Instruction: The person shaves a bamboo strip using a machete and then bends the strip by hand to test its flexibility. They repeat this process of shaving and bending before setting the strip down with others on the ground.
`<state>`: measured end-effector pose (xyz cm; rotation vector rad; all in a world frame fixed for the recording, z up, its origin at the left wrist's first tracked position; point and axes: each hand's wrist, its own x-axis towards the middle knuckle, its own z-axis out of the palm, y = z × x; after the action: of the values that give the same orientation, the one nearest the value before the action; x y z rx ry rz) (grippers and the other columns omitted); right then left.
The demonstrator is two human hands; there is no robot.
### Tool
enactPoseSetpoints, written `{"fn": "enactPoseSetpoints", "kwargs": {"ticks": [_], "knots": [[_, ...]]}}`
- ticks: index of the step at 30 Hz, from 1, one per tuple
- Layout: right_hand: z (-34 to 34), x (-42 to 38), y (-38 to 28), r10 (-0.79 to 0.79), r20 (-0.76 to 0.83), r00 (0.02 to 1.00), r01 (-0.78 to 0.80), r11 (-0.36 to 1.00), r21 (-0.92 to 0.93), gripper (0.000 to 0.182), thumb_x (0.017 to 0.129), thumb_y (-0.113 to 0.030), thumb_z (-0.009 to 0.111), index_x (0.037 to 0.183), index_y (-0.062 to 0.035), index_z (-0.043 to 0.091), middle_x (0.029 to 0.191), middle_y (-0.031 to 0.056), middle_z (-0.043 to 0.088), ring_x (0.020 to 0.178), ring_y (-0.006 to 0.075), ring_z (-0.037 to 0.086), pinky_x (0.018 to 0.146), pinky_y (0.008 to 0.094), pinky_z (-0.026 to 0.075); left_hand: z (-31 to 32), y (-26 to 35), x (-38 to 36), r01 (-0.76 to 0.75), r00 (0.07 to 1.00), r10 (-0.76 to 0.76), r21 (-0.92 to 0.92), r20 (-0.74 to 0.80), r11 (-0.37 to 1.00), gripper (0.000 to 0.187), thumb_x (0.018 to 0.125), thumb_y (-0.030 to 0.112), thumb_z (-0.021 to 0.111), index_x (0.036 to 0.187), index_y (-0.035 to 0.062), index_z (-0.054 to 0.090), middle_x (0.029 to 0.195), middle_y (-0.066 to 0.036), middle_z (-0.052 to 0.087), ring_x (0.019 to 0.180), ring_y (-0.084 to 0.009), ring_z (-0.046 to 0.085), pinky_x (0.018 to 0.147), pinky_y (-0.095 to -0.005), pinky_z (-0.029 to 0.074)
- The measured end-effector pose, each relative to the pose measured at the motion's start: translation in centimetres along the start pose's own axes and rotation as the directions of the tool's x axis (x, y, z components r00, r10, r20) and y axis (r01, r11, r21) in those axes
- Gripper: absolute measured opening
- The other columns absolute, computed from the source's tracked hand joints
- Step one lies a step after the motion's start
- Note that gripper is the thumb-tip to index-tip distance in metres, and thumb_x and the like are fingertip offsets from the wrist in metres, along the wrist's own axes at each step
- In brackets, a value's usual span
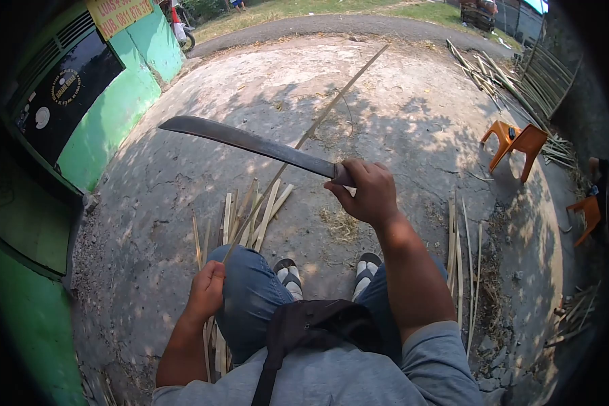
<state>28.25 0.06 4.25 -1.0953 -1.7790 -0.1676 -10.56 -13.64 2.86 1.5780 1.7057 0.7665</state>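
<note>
My right hand [365,189] is wrapped round the handle of a machete [250,143], whose long dark blade points left across the view. A long thin bamboo strip [325,115] runs from my left hand [210,281] up and away to the upper right. My left hand is closed on its near end, beside my left knee. The blade crosses the strip around its middle; whether they touch I cannot tell. Several cut bamboo strips [267,213] lie beside my left leg, and more strips [459,264] lie to the right of my right leg.
An orange plastic stool [514,145] stands at the right, with another orange seat [587,215] near a partly seen person at the edge. Bamboo poles [484,74] lie at the upper right. A green wall [101,142] borders the left; a road [318,26] crosses the far side.
</note>
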Motion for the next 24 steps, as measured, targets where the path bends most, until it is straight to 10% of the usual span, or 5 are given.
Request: {"fn": "enactPoseSetpoints", "kwargs": {"ticks": [6,12,24], "knots": [[0.6,-0.6,3.4,0.345,0.196,0.918,-0.393,0.855,0.337,0.037,0.094,-0.042,0.075,0.088,-0.0080,0.063,0.068,0.0063,0.060,0.064,0.0192,0.064,0.061,0.0369,0.049,-1.4,-2.5,-0.1,-0.060,0.998,0.062,-0.085,0.026,0.995,0.044,0.113,0.045,0.044,0.086,0.0102,0.054,0.071,0.006,0.043,0.064,-0.0067,0.039,0.059,-0.0246,0.033],[-0.1,-0.8,3.7,0.408,0.670,0.620,-0.772,0.166,0.614,0.043,0.104,-0.049,0.063,0.091,-0.0082,0.059,0.062,-0.0022,0.050,0.045,0.0059,0.040,0.039,0.0260,0.029,-2.8,-1.3,-0.4,0.243,0.930,-0.133,-0.302,0.344,0.922,0.047,0.112,0.050,0.041,0.086,0.0116,0.051,0.071,0.004,0.042,0.062,-0.0080,0.037,0.057,-0.0252,0.032],[1.1,-0.8,4.5,0.325,0.709,0.625,-0.713,-0.131,0.689,0.055,0.102,-0.063,0.055,0.092,-0.0090,0.059,0.065,-0.0009,0.048,0.050,0.0106,0.042,0.050,0.0270,0.037,-4.9,-1.8,0.4,0.409,0.797,-0.108,-0.399,0.594,0.821,0.048,0.112,0.053,0.038,0.088,0.0132,0.049,0.066,0.007,0.032,0.053,-0.0067,0.025,0.049,-0.0252,0.022]]}}
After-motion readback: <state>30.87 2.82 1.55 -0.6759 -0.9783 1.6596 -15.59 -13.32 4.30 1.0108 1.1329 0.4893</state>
